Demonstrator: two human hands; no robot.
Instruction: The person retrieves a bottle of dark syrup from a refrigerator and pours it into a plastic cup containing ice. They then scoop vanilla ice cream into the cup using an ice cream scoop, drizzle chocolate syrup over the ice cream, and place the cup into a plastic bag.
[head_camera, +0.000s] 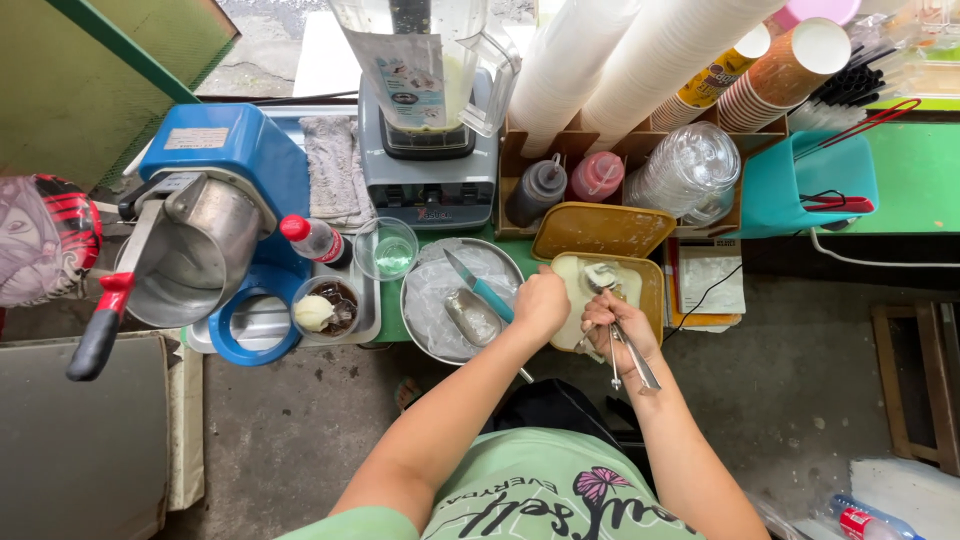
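Nearest me, my right hand (618, 322) gripped metal tongs (630, 355), their tips pinching a pale, soft lump (600, 276) above the yellow tub (652, 290) on the surface; I judged it light, slippery and easily crushed, best held gently around its middle. My left hand (541, 303) was closed at the tub's edge, on what I could not tell. Beyond stood a metal bowl (425, 315), then a blender (430, 110).

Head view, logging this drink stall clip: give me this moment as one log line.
left hand on yellow tub rim | right hand holds metal scoop in tub's pale contents | knife lies on round tray
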